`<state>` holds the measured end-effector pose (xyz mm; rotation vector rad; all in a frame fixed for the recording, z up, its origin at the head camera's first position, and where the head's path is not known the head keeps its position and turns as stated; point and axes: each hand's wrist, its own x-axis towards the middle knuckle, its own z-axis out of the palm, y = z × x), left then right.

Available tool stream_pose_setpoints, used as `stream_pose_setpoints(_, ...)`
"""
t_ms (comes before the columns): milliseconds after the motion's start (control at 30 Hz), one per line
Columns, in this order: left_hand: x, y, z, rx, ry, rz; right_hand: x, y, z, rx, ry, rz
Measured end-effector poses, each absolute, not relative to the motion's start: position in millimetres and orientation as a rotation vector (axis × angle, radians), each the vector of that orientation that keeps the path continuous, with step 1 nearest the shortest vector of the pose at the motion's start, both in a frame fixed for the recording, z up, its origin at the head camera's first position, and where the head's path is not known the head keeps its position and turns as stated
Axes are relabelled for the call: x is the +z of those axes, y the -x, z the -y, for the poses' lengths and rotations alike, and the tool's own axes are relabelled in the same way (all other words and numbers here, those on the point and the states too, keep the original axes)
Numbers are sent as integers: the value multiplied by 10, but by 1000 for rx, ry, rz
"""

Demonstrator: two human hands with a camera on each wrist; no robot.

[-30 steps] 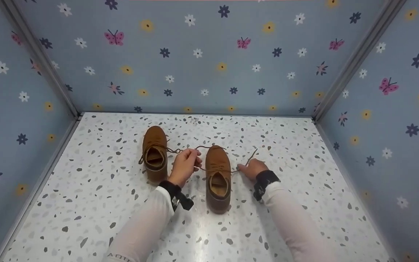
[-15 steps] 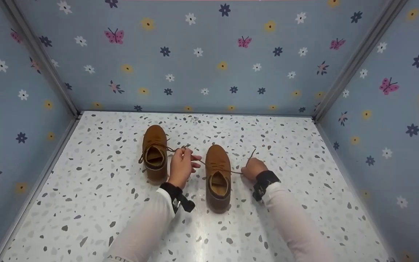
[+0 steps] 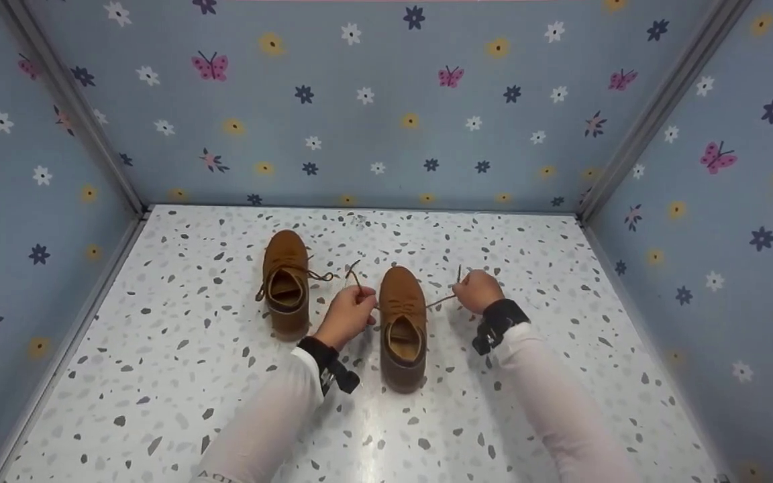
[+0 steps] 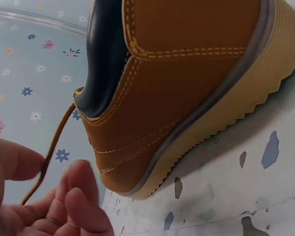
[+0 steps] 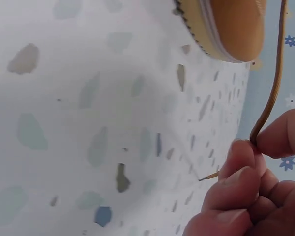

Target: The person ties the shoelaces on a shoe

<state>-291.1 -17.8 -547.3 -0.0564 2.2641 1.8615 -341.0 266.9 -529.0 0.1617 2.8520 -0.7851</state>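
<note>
A brown ankle boot [image 3: 401, 288] stands upright on the floor between my hands, toe pointing away. My left hand [image 3: 348, 314] is close by its left side and pinches one brown shoelace [image 4: 58, 135], whose free end sticks up past the fingers. On the boot's right, my right hand [image 3: 479, 290] pinches the other shoelace [image 5: 277, 83] between thumb and curled fingers. That lace runs from the boot to the hand, and its tip [image 5: 209, 176] pokes out beyond the fingers. The left wrist view shows the boot's stitched side and ridged sole close up.
A matching boot [image 3: 286, 248] stands to the left, its lace tied with a loop [image 3: 320, 276] lying out to the right. The speckled white floor [image 3: 178, 376] is bounded by blue walls [image 3: 386, 74] with flowers and butterflies.
My left hand first went left, drawing the lace off the boot's toe, then came back toward the boot. My right hand moved slightly away and right. The boots stayed put.
</note>
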Motion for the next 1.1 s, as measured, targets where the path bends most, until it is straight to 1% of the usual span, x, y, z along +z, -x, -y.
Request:
stream_pose_setpoints(233,-5473,2892,178,1665,11,-2439,-5083,3450,-2588,-856,-118,-2933)
stream_pose_setpoints(533,-5499,2845,161,1731,98,-2547,-4783,3469,-2278,-962,96,-3049)
stream_pose_setpoints(667,-5521,2833,160,1720,93,-2556,-4654,3483,-2027,-967,259,-3085)
stream_pose_setpoints(900,-5582,2819,157,1758,35,-2489,-4527,3446,-1658,-954,730,-2929)
stream_pose_setpoints(1000,-5597,2812,168,1809,24,-2447,-4529,3421,-1633,-977,791,-2845)
stream_pose_setpoints(1100,-5606,2806,182,1853,33,-2418,-4572,3424,-1690,-977,760,-2848)
